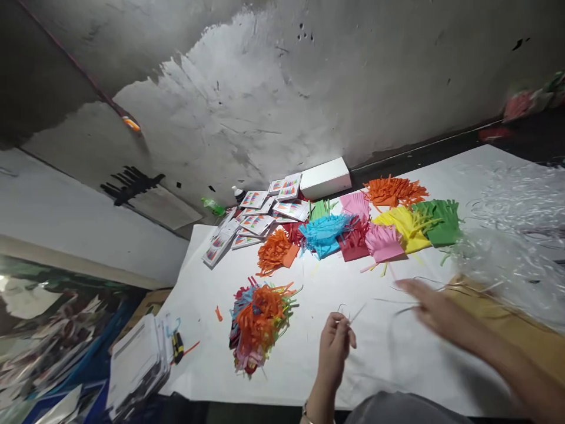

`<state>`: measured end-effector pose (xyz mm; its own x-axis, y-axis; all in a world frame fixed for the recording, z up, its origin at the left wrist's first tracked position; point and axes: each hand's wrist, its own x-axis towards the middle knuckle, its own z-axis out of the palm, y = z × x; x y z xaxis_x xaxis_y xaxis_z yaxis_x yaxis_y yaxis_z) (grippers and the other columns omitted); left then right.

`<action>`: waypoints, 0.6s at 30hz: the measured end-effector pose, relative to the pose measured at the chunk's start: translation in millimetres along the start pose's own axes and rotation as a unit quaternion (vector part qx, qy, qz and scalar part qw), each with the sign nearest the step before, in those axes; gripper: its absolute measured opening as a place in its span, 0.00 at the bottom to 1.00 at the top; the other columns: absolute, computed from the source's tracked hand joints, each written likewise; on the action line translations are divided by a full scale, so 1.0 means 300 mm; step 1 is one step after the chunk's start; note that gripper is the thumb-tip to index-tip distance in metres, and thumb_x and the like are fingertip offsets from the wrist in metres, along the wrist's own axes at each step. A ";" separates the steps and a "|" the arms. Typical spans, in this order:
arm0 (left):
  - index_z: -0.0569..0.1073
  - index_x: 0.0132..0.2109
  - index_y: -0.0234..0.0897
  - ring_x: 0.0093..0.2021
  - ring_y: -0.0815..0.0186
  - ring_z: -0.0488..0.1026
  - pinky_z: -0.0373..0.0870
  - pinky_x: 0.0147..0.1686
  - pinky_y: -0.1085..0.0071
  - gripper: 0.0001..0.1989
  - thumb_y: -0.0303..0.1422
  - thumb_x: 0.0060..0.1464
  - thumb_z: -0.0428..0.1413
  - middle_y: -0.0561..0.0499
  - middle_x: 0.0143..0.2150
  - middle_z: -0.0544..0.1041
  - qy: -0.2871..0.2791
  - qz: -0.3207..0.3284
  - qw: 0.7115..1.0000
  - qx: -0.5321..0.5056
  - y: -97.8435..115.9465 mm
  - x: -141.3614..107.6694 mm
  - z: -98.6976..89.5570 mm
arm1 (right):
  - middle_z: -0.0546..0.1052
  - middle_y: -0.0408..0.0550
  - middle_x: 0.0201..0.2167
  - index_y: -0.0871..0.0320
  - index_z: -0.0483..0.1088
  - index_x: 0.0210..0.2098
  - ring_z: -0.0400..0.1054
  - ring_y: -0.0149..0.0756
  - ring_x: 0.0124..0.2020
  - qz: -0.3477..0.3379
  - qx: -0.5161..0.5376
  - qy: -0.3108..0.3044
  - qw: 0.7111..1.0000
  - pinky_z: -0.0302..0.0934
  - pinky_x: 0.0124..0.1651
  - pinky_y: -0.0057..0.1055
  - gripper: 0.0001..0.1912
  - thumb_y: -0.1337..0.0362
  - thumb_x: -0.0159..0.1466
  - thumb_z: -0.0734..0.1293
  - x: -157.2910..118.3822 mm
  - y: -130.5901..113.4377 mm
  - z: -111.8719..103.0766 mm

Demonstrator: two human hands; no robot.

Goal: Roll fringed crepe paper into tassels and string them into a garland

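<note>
Left hand (336,341): my thumb and fingertips are together, pinching a thin pale strand (358,312) over the near part of the table. Strand is fine, straight, jutting up and to the right. Right hand (426,303): stretched forward, blurred; cannot tell whether the fingers are closed on anything. Thin dark strands (388,301) run beside it.

Left of my left hand, a loose multicoloured bundle (262,324) of fringed paper, orange on top. Beyond both hands, a band of fringed pieces: orange, blue, dark red, pink, yellow, green. Crumpled clear plastic (507,253) and a brown sheet (529,335) crowd the right side, the sheet lying under my right forearm.

Tabletop (203,365): white, smooth, a few paper scraps on it. Yellow-and-black tool (177,347) near its left edge, beside stacked white items (136,359). Far edge: printed packets (258,224) in an untidy heap, white box (326,178) next to them, green bottle (213,206) at the left. Behind, a grey wall (282,88), patchy and scuffed, with a paler area.
</note>
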<state>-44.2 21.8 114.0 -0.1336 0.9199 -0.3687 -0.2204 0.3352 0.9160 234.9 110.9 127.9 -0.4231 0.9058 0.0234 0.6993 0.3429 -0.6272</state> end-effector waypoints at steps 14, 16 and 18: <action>0.71 0.47 0.34 0.25 0.71 0.58 0.56 0.27 0.74 0.20 0.48 0.64 0.48 0.53 0.29 0.70 -0.090 0.078 0.983 0.137 0.040 -0.142 0.049 | 0.71 0.47 0.30 0.57 0.72 0.41 0.66 0.35 0.32 -0.235 0.133 -0.012 0.963 0.60 0.35 0.30 0.12 0.67 0.72 0.57 -0.068 -0.321 0.071; 0.69 0.46 0.35 0.27 0.71 0.59 0.57 0.29 0.73 0.17 0.45 0.66 0.48 0.52 0.30 0.73 -0.107 0.084 0.981 0.141 0.049 -0.152 0.050 | 0.71 0.47 0.30 0.57 0.71 0.42 0.66 0.35 0.32 -0.251 0.124 0.007 0.960 0.59 0.35 0.30 0.10 0.69 0.71 0.58 -0.072 -0.340 0.057; 0.67 0.47 0.36 0.27 0.71 0.60 0.58 0.29 0.73 0.15 0.44 0.66 0.48 0.51 0.31 0.75 -0.124 0.091 0.977 0.149 0.053 -0.159 0.046 | 0.71 0.46 0.30 0.56 0.71 0.42 0.66 0.34 0.33 -0.242 0.133 0.017 0.961 0.59 0.36 0.30 0.09 0.69 0.71 0.59 -0.070 -0.348 0.047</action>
<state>-28.0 -13.8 148.3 0.1018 0.9783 -0.1804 0.0811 0.1725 0.9817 162.7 52.7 181.8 -0.6396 0.6652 0.3853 0.2510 0.6545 -0.7132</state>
